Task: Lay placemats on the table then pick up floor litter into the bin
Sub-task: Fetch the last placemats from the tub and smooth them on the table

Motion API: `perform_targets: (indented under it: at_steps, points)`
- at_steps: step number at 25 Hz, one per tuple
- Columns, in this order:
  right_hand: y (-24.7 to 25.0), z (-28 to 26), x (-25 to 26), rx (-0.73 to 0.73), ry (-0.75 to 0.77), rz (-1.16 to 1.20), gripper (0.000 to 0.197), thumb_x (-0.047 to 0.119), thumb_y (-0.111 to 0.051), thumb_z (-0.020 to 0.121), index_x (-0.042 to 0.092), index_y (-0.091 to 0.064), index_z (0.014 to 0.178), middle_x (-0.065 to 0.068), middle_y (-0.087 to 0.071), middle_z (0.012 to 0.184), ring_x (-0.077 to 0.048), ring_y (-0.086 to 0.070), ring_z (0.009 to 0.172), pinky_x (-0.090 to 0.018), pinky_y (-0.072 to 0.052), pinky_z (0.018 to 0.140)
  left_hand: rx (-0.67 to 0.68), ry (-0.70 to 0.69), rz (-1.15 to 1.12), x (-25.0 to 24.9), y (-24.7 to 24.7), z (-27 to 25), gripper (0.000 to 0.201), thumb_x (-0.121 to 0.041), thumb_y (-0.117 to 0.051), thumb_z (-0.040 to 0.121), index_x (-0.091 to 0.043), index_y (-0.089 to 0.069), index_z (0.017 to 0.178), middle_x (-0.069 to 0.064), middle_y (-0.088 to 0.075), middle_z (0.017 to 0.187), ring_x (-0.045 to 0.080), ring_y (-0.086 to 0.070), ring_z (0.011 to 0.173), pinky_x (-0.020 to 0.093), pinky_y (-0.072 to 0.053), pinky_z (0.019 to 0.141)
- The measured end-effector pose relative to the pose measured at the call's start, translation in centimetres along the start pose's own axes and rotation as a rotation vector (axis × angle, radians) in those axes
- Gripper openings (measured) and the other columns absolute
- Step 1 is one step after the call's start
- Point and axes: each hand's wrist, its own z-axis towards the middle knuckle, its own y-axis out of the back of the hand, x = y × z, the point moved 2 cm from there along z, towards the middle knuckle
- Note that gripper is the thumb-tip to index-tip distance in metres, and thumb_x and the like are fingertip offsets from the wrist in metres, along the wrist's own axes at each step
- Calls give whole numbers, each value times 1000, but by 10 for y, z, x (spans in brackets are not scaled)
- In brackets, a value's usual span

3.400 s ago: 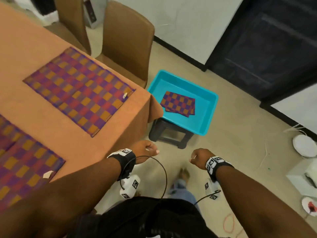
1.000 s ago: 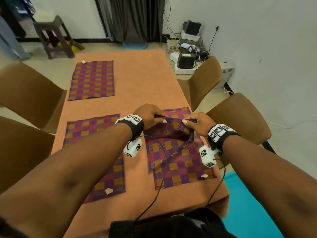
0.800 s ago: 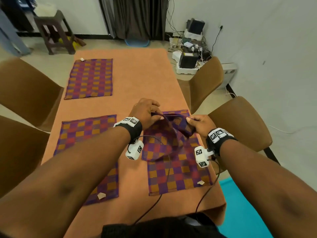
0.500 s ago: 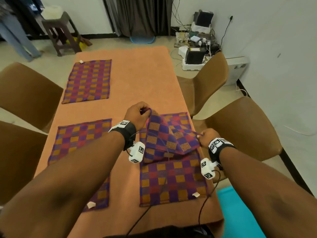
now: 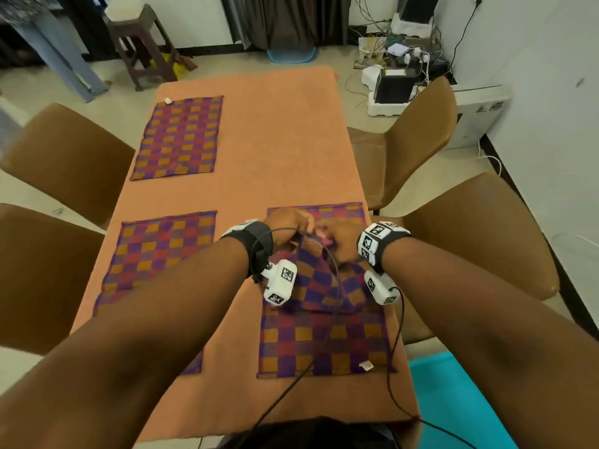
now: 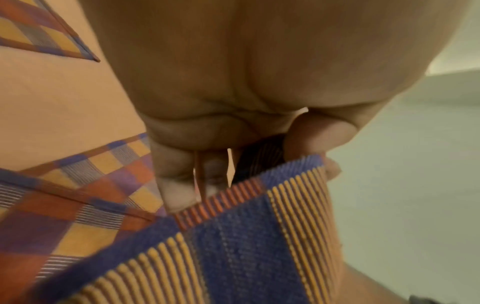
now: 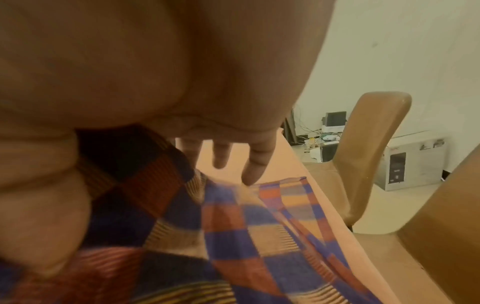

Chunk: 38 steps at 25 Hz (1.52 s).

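since half a second ago, left hand (image 5: 289,229) and right hand (image 5: 337,238) have been brought together, each pinching the raised placemat (image 5: 319,280) over the laid placemat (image 5: 324,341); laying remains unfinished, it is judged.

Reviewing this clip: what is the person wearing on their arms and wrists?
Both forearms are bare, no sleeves. The left hand and right hand each have a black wristband topped with white blocks printed with black square markers. A white camera block with similar markers hangs under each wrist, trailing a thin black cable towards the body.
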Motion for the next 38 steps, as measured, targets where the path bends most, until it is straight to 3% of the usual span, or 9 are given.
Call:
perform_targets:
  at_steps: [3,6,9,12,16,23,27,30,38]
  points:
    - [-39,5,-15,176,-60,-41,21,31,-81,71,27,-60,71,8,-62,71,-22,-63,76,-27,-42,57,59,138,132,43,-3,1,25,-1,-39,73,-10,-52,54,20,-61,70,27,-44,53,24,-32,44]
    - [-62,14,-31,138,-135,-203,26,43,-73,76,24,-58,85,4,-59,88,-27,-55,99,-36,-43,75,35,177,152,101,11,12,35,-14,-46,89,-9,-56,56,6,-62,58,18,-56,50,34,-46,61]
    - [-70,31,-33,86,-192,-282,36,41,-68,79,35,-59,114,2,-53,117,-29,-44,120,-53,-38,97,-18,209,334,137,28,22,49,-58,-65,87,-16,-59,63,3,-64,69,20,-57,66,36,-46,71]
    - [-68,49,-32,13,-230,-340,67,46,-70,78,39,-41,138,-1,-38,144,-31,-34,134,-59,-38,100,-98,216,606,153,33,25,33,-35,-85,77,-20,-64,97,1,-65,100,20,-64,87,34,-56,74]
    - [-60,66,-36,84,-268,-397,71,53,-75,75,36,-44,137,-4,-41,141,-34,-37,132,-60,-37,103,-128,156,773,159,28,36,80,-29,-88,72,-27,-48,141,5,-49,140,28,-53,124,38,-48,102]
    - [-34,56,-38,76,-124,-442,19,41,-69,86,28,-56,89,4,-60,95,-26,-55,101,-47,-32,92,7,233,1007,143,32,49,39,-42,-83,75,-23,-65,104,5,-69,107,28,-65,94,33,-52,76]
    - [-25,41,-64,123,-87,-295,21,38,-68,85,31,-49,87,8,-60,86,-23,-58,88,-41,-42,86,78,201,1083,114,48,58,24,-41,-75,84,-23,-69,98,4,-71,102,28,-66,91,31,-52,76]
    - [2,46,-100,-38,-124,-182,26,38,-69,82,31,-45,91,5,-64,89,-22,-60,83,-38,-52,78,45,185,1087,77,76,84,27,-48,-72,86,-24,-68,97,4,-71,103,27,-65,93,33,-52,80]
    - [129,160,-166,-104,-153,-156,23,40,-54,98,29,-71,110,6,-73,102,-22,-65,97,-27,-43,75,-19,66,958,-2,179,239,31,-48,-71,88,-18,-69,89,1,-71,87,24,-65,84,31,-48,71]
